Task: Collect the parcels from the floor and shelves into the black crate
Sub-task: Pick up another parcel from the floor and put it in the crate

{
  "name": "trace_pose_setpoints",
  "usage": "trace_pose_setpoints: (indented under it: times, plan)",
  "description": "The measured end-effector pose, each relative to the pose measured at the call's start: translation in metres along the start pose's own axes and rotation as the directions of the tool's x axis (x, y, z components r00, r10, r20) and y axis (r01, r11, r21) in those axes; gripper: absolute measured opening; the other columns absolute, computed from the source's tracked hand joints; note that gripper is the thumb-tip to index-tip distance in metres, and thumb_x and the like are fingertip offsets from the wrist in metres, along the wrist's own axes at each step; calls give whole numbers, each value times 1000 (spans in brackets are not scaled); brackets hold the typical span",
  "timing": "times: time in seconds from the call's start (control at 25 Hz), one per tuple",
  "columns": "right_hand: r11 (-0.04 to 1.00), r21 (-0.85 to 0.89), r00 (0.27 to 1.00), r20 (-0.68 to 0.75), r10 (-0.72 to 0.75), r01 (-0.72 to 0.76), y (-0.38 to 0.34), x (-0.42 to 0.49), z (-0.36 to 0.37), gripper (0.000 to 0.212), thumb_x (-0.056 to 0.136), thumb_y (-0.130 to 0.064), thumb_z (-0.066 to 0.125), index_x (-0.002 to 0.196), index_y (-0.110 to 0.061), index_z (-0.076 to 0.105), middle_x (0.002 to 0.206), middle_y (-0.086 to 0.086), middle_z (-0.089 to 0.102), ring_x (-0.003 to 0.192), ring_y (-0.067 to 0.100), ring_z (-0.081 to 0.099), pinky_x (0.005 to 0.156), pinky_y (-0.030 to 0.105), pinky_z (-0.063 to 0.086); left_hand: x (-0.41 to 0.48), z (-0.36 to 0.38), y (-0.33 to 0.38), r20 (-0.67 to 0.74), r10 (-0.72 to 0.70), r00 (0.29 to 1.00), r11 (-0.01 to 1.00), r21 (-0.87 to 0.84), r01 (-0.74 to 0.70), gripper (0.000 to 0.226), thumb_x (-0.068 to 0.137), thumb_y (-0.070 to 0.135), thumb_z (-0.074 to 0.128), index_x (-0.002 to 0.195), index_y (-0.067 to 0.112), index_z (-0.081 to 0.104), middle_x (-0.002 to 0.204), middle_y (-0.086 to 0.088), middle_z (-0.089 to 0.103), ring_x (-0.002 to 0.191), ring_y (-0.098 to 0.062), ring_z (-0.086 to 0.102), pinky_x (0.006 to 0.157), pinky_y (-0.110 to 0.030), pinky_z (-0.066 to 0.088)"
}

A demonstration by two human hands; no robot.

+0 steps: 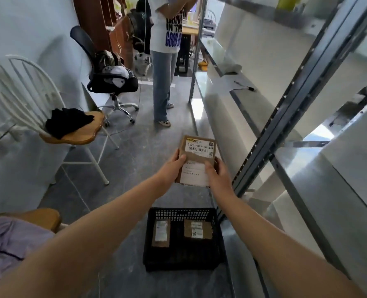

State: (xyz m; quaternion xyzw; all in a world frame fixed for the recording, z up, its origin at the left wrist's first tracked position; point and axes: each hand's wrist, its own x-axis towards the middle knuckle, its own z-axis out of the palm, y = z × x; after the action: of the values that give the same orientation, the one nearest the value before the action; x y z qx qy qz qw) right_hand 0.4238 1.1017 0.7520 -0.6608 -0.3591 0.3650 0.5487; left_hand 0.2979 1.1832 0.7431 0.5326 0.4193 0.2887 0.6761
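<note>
I hold a brown cardboard parcel (199, 151) with white barcode labels in both hands, out in front of me and above the floor. My left hand (171, 168) grips its left edge and my right hand (218, 175) grips its lower right edge. Below, near my feet, the black mesh crate (181, 214) stands on the grey floor beside the shelf post. Two brown labelled parcels lie flat inside the crate, one on the left (161, 232) and one on the right (198, 229).
A metal shelving rack (290, 117) runs along the right, with a pen (243, 85) on one shelf. On the left stand a white wooden chair (70, 134) with a black cloth and an office chair (113, 82). A person (165, 61) stands ahead in the aisle.
</note>
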Motion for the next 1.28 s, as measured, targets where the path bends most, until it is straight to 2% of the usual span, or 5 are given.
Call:
trace_pose_setpoints:
  times: [0.52, 0.68, 0.88, 1.16, 1.28]
  plan:
    - [911, -164, 908, 127, 400, -378, 317, 127, 45, 41, 94, -32, 48, 135, -26, 43, 121, 1, 61, 101, 14, 62, 77, 25, 54, 167, -44, -309, -16, -366, 930, 930, -33, 366, 43, 96, 39, 42, 138, 36, 34, 110, 10, 64, 94, -7, 66, 65, -18, 53]
    - [845, -176, 840, 127, 528, -504, 477, 147, 62, 41, 95, -29, 48, 136, -21, 44, 117, 2, 63, 94, 10, 64, 67, 19, 53, 211, -56, -466, -48, -493, 869, 869, -88, 488, 54, 95, 41, 44, 145, 26, 30, 137, -2, 51, 116, -15, 52, 94, -31, 45]
    - [806, -163, 798, 129, 589, -569, 637, 175, 102, 41, 97, -26, 45, 137, -20, 40, 119, 5, 61, 91, 14, 63, 66, 23, 53, 259, -76, -605, -38, -526, 850, 844, -145, 516, 34, 97, 43, 38, 123, 26, 51, 104, 3, 65, 92, -14, 63, 63, -25, 51]
    - [820, -273, 851, 10, 526, -504, 711, 179, 125, 31, 98, -28, 40, 126, -18, 48, 104, 1, 59, 84, 11, 57, 65, 23, 45, 277, -74, -675, -74, -415, 907, 908, 30, 418, 55, 97, 37, 39, 147, 21, 21, 138, -8, 49, 115, -21, 54, 97, -39, 47]
    - [838, -272, 880, -94, 466, -473, 713, 175, 133, 17, 98, -29, 39, 108, -22, 50, 93, -3, 58, 77, 5, 55, 59, 20, 41, 277, -73, -677, -56, -408, 911, 913, 1, 408, 48, 98, 31, 40, 144, 22, 28, 133, -9, 54, 107, -18, 58, 83, -30, 52]
